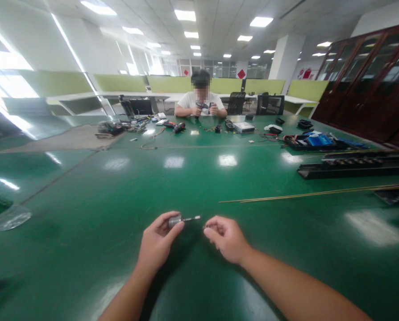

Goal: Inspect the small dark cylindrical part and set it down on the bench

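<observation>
In the head view my left hand (161, 236) is closed around a small motor (175, 221), a silvery cylinder. Its thin shaft (191, 218) points right, toward my other hand, and ends in a pale tip. My right hand (226, 238) is just right of that tip, apart from it, with thumb and fingers pinched together. A tiny dark piece shows at the pinch, too small to name. Both hands are above the green tabletop (119, 258).
Long thin brass rods (286, 194) lie to the right, before a black metal channel (353, 168). A black tray (315, 141) with blue items is behind. Across the table a person (200, 98) holds a dark tool. A cordless drill (177, 127) and clutter lie near them.
</observation>
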{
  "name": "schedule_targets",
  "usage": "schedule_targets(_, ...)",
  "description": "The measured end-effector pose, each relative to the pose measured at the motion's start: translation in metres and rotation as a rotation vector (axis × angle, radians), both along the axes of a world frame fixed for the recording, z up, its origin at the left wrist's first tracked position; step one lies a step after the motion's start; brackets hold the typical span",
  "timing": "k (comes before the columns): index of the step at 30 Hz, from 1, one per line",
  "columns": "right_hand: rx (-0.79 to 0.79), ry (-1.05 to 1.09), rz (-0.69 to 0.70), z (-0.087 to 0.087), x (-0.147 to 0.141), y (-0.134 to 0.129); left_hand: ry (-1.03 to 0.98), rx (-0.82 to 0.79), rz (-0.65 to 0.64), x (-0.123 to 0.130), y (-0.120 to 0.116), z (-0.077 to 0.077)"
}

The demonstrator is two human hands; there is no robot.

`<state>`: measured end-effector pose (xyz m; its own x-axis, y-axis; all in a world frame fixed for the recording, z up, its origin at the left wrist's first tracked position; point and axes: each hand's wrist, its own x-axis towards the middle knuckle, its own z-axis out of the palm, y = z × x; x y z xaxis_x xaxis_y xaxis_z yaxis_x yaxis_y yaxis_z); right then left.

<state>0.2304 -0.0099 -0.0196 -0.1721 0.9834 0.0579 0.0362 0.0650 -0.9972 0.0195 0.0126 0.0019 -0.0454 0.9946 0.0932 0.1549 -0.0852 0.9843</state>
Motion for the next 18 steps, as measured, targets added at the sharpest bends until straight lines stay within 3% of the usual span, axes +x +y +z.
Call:
schedule_targets(5, 0.032, -0.049, 0.054, -0.002, -0.001, -0.001, -0.507, -0.097, 0.112, -0.003, 0.010, -0.002)
schedule_targets(9, 0.025, -0.060, 0.054, -0.004, -0.002, 0.000, -0.734, -0.213, 0.049, -0.004, 0.009, 0.001)
schedule_targets(14, 0.035, -0.049, 0.056, -0.002, -0.002, 0.000, -0.771, -0.276, 0.066, -0.008, 0.003, 0.017)
schedule_targets(18, 0.033, -0.058, 0.065, -0.002, -0.002, 0.000, -0.516, -0.202, 0.116, -0.026, -0.007, 0.040)
